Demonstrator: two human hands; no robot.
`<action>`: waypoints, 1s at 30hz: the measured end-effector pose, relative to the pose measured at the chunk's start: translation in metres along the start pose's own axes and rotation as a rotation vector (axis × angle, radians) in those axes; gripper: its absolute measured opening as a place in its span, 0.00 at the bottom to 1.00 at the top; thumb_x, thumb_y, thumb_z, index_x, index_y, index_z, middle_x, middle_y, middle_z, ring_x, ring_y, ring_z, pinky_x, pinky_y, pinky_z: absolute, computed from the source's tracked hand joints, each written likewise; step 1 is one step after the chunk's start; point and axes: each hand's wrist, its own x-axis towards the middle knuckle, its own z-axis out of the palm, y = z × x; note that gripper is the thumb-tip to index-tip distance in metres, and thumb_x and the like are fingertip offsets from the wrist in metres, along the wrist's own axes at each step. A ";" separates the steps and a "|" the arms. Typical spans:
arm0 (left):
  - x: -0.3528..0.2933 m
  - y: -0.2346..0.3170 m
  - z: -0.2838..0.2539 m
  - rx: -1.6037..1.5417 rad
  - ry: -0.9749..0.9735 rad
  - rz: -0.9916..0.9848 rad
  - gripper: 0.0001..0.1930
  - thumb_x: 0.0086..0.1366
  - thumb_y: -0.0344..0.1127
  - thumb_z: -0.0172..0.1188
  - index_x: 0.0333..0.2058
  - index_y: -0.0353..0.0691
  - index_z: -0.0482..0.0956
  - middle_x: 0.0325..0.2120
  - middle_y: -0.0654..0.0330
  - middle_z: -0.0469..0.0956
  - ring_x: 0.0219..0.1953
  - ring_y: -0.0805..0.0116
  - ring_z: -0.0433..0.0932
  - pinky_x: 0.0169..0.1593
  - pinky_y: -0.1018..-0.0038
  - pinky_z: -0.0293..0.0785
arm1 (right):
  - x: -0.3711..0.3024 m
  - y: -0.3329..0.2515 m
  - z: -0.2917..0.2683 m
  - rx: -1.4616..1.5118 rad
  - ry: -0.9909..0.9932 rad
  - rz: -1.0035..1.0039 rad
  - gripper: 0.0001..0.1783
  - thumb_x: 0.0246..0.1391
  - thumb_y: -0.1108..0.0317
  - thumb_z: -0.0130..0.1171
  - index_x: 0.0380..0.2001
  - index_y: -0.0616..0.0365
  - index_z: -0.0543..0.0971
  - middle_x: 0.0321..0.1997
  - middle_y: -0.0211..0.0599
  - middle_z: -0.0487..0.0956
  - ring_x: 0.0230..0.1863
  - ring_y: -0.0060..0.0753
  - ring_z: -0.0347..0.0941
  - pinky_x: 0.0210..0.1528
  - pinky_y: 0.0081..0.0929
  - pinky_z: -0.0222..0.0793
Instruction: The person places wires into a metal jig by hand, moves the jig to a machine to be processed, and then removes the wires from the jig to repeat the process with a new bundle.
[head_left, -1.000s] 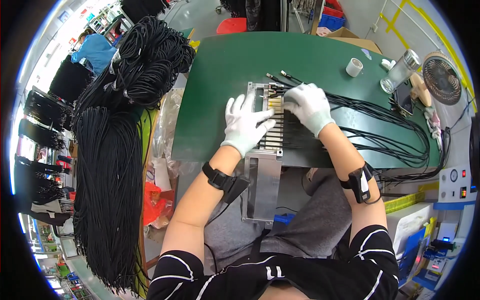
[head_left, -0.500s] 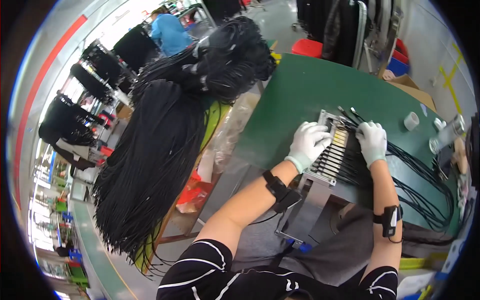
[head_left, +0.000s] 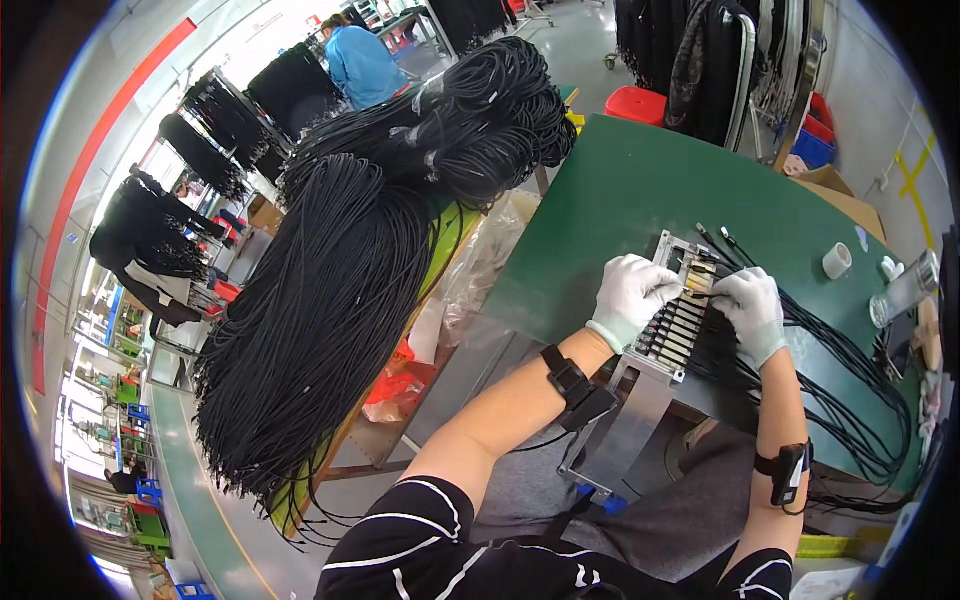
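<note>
A metal fixture (head_left: 672, 368) with a row of slots stands at the edge of the green table, and several black cables lie side by side in it with their ends toward the left. My left hand (head_left: 634, 298), in a white glove, is at its left side, thumb and fingers pinched over the slots at a cable end. My right hand (head_left: 752, 308), gloved too, is closed on a thin black cable (head_left: 706, 295) just right of the slots. The fingertips of both hands are close together over the fixture. More black cables (head_left: 850, 350) trail off to the right.
A large heap of black cables (head_left: 320, 260) lies on a stand to the left. The green table (head_left: 640, 180) bears a white roll (head_left: 837, 261) and a clear jar (head_left: 905, 290) at right. Behind are a red stool (head_left: 636, 104) and a person in blue (head_left: 362, 65).
My right hand has come nearer and slightly left, from the far end of the fixture to the slots, with a cable in its fingers. The left fingers have closed into a pinch.
</note>
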 end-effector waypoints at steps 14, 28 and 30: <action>-0.005 0.008 0.002 -0.246 -0.020 -0.017 0.07 0.54 0.36 0.72 0.32 0.45 0.86 0.28 0.61 0.81 0.32 0.63 0.78 0.41 0.67 0.72 | 0.000 -0.038 0.008 0.279 -0.027 0.063 0.10 0.40 0.67 0.71 0.29 0.56 0.83 0.30 0.38 0.81 0.37 0.47 0.75 0.42 0.39 0.71; -0.009 -0.026 0.017 -0.799 -0.007 -0.449 0.14 0.64 0.25 0.64 0.49 0.34 0.78 0.43 0.61 0.81 0.42 0.74 0.79 0.48 0.78 0.75 | 0.000 -0.021 0.012 -0.048 0.034 -0.051 0.11 0.47 0.67 0.67 0.37 0.53 0.82 0.33 0.35 0.81 0.38 0.45 0.75 0.45 0.37 0.69; -0.007 -0.025 0.009 -0.648 0.022 -0.470 0.14 0.64 0.26 0.64 0.49 0.34 0.79 0.42 0.62 0.81 0.41 0.76 0.78 0.48 0.79 0.75 | -0.005 -0.004 0.009 0.154 0.009 0.098 0.10 0.48 0.66 0.67 0.35 0.52 0.82 0.32 0.34 0.81 0.38 0.43 0.75 0.44 0.37 0.70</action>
